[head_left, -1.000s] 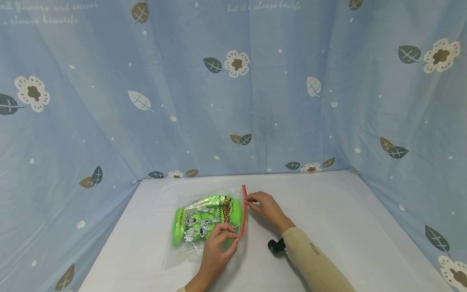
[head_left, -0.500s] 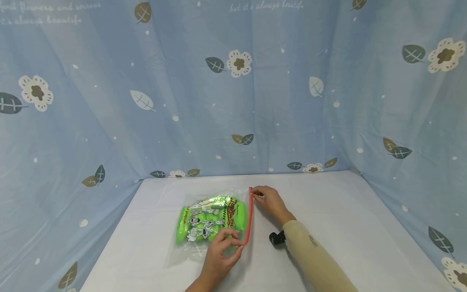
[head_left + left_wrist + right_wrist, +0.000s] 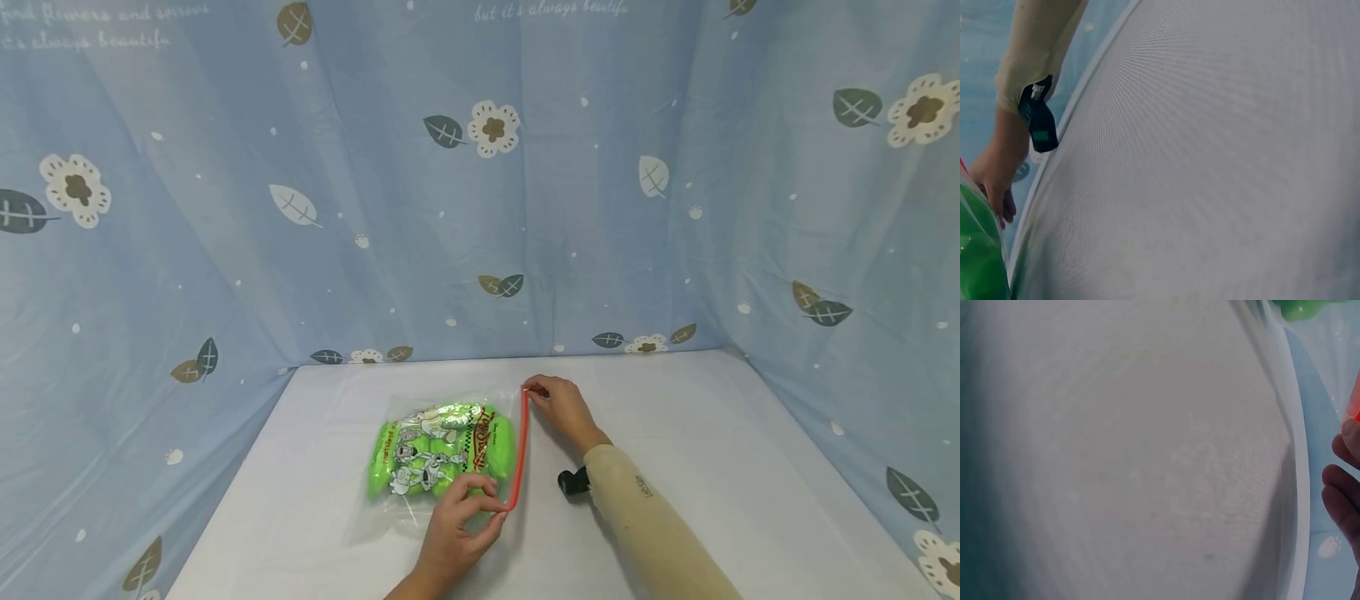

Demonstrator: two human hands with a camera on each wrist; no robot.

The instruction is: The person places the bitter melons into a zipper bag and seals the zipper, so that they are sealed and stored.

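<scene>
A clear zip bag (image 3: 382, 521) lies on the table, with a bright green printed packet (image 3: 438, 446) inside it. Its red zip strip (image 3: 520, 450) runs along the right side. My left hand (image 3: 459, 529) pinches the near end of the strip between thumb and index finger. At the far end, my right hand (image 3: 562, 408) pinches the strip's corner with its fingertips. The left wrist view shows the right hand (image 3: 997, 175) behind part of the green packet (image 3: 979, 250). Fingers (image 3: 1341, 494) and a bit of red strip appear at the right edge of the right wrist view.
A white cloth covers the table (image 3: 300, 467). Blue curtains (image 3: 375, 208) printed with leaves and flowers enclose its back and sides. A black wrist camera (image 3: 573, 482) sits under the right sleeve (image 3: 645, 508).
My right hand has slid along the red strip to its far corner. Both hands and the bag have shifted slightly right, and the strip now stretches straighter between them.
</scene>
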